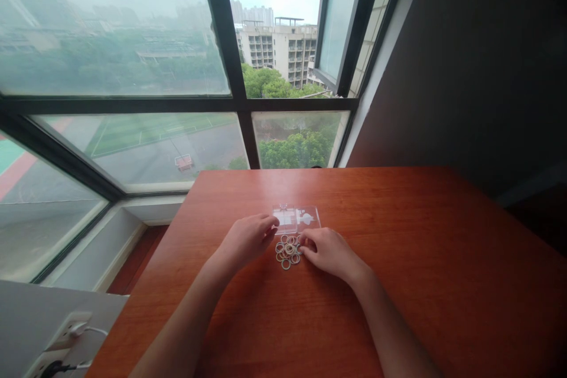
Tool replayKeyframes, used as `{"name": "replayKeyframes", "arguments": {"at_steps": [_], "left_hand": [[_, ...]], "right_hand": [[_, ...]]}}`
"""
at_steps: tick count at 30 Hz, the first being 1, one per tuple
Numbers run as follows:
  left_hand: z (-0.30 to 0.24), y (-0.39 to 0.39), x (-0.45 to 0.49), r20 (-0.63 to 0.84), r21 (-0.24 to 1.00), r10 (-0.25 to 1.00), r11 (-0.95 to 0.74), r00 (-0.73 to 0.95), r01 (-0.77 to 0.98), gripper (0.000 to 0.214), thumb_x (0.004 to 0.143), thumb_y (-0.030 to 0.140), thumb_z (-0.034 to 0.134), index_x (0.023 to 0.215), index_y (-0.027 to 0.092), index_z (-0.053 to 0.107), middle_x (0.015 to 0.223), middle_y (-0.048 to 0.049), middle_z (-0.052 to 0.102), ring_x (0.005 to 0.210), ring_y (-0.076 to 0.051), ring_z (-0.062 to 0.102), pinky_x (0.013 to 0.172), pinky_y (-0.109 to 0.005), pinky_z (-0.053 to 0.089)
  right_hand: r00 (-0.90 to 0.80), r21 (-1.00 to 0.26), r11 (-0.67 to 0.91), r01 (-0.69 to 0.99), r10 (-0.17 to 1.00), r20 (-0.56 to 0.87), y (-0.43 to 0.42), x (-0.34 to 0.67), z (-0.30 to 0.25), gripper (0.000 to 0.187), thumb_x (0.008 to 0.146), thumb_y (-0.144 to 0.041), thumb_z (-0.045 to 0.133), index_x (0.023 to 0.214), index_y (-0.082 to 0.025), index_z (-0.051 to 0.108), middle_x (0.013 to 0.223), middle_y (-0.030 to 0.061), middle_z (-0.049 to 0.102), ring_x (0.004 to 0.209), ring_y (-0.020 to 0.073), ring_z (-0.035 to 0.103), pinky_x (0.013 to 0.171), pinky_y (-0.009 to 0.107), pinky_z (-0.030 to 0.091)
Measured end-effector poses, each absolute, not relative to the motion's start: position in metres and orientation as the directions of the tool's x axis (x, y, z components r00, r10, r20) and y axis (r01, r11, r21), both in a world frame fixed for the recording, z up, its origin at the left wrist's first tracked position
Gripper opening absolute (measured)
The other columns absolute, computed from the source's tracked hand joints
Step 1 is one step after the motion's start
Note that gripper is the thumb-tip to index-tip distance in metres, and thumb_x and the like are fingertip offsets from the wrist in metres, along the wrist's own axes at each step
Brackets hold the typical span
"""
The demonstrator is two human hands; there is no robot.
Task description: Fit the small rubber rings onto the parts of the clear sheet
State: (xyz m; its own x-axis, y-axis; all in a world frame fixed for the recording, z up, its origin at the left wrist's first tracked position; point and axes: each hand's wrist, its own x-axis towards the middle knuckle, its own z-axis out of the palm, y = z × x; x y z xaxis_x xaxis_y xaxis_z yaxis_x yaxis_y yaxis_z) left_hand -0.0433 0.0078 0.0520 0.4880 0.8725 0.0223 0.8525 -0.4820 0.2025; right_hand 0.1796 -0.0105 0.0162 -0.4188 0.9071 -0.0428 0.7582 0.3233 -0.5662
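A clear plastic box point(309, 228) lies with its hinged lid opened flat on the wooden table, a white printed shape showing through one half. My left hand point(250, 240) is at the box's left edge, its curled fingers closed on that side. Just in front of the box is a loose pile of small pale ring-shaped hair ties point(286, 264), in several muted colours. At the right side of the pile, the thumb and forefinger of my right hand point(330, 252) close around one hair tie, partly hidden by the fingers.
The reddish-brown table point(420, 271) reaches to a large dark-framed window point(241, 103), with one pane open at the right. A grey wall point(465, 71) stands on the right. Low at the left, plugs and cables sit in a wall socket point(71, 331).
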Motion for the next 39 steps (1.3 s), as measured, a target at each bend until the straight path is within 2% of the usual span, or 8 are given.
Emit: {"name": "replayKeyframes", "arguments": {"at_steps": [5,11,15,20,30,35,39], "left_hand": [[0.054,0.006,-0.041,0.013,0.201,0.859,-0.504,0.512,0.840,0.020,0.090,0.024,0.043,0.083,0.020,0.061,0.081,-0.0045,0.065,0.064,-0.014,0.059,0.056,-0.023,0.035],[0.053,0.005,-0.039,0.006,0.176,0.849,-0.521,0.528,0.835,0.020,0.090,0.023,0.043,0.081,0.020,0.061,0.081,-0.0038,0.065,0.065,-0.015,0.059,0.056,-0.023,0.035],[0.053,0.005,-0.039,0.011,0.172,0.848,-0.523,0.530,0.835,0.020,0.090,0.023,0.044,0.079,0.020,0.059,0.079,-0.0033,0.065,0.064,-0.015,0.059,0.054,-0.024,0.032],[0.054,0.005,-0.038,0.013,0.163,0.847,-0.527,0.532,0.834,0.018,0.090,0.023,0.044,0.078,0.020,0.058,0.079,-0.0027,0.065,0.062,-0.015,0.059,0.053,-0.025,0.030],[0.053,0.005,-0.039,0.028,0.163,0.844,-0.533,0.536,0.830,0.016,0.089,0.021,0.047,0.075,0.020,0.056,0.076,-0.0017,0.065,0.060,-0.015,0.058,0.052,-0.025,0.025],[0.052,0.004,-0.038,0.041,0.162,0.838,-0.543,0.544,0.824,0.015,0.088,0.020,0.047,0.076,0.020,0.057,0.077,-0.0020,0.065,0.061,-0.014,0.059,0.052,-0.025,0.026],[0.050,0.004,-0.038,0.054,0.162,0.830,-0.556,0.555,0.815,0.017,0.089,0.020,0.046,0.077,0.020,0.057,0.078,-0.0019,0.066,0.061,-0.014,0.058,0.052,-0.025,0.026]], "right_hand": [[-0.417,-0.561,0.322,0.763,0.908,-0.047,-0.012,0.174,0.016,0.008,0.084,-0.025,0.060,0.089,-0.024,0.066,0.078,-0.0016,0.068,0.069,0.0124,0.058,0.061,0.022,0.032],[-0.419,-0.537,0.333,0.775,0.907,-0.042,-0.012,0.171,0.013,0.011,0.082,-0.019,0.056,0.083,-0.022,0.066,0.078,-0.0002,0.068,0.071,0.0129,0.057,0.061,0.022,0.030],[-0.414,-0.562,0.319,0.763,0.909,-0.047,-0.012,0.172,0.014,0.012,0.083,-0.020,0.056,0.086,-0.022,0.067,0.079,0.0001,0.068,0.070,0.0128,0.057,0.061,0.022,0.031],[-0.409,-0.593,0.316,0.740,0.912,-0.024,-0.010,0.174,0.015,0.011,0.083,-0.020,0.055,0.085,-0.022,0.066,0.077,-0.0010,0.067,0.067,0.0115,0.056,0.060,0.021,0.032],[-0.417,-0.565,0.329,0.756,0.908,-0.029,-0.008,0.184,0.014,0.008,0.082,-0.020,0.056,0.079,-0.021,0.064,0.070,-0.0021,0.065,0.062,0.0107,0.054,0.056,0.021,0.028],[-0.382,-0.544,0.328,0.773,0.924,0.014,-0.010,0.172,0.015,0.012,0.087,-0.026,0.055,0.092,-0.024,0.066,0.081,-0.0010,0.069,0.070,0.0127,0.059,0.060,0.022,0.030],[-0.390,-0.512,0.332,0.792,0.921,-0.006,-0.013,0.164,0.014,0.013,0.089,-0.029,0.054,0.091,-0.025,0.066,0.088,-0.0008,0.072,0.078,0.0150,0.063,0.062,0.023,0.031]]}}
